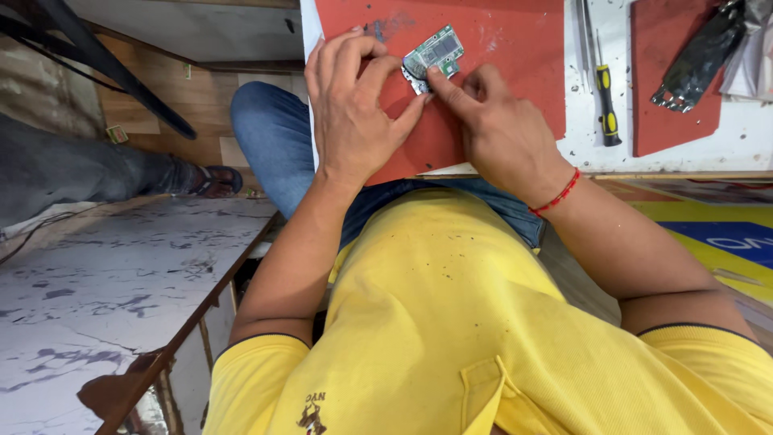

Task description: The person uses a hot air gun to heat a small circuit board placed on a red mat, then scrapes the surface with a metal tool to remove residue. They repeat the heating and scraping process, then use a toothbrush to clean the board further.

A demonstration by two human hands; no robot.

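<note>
The white worktop [684, 153] runs along the far edge of the scene, and on it lies a flat red rubber mat [499, 48], worn pale in patches. A second red mat piece [668, 105] sits further right, with a crumpled dark plastic bag [700, 56] lying across it. Between the two mats rests a screwdriver with a black and yellow handle [605, 101], well apart from both hands.

The left hand [350, 105] lies spread on the near left part of the mat, its fingertips and thumb curled against the left edge of a small green rectangular circuit board [433, 55]. The right hand [499, 129] comes in from the right, forefinger pressed down on the board's near edge; a thin red thread band [555, 196] circles that wrist.

So both hands are together, pinching the board flat to the mat. For this step, a good hold means steadying by the edges, pressing lightly, and keeping fingers off the small parts on top.
</note>
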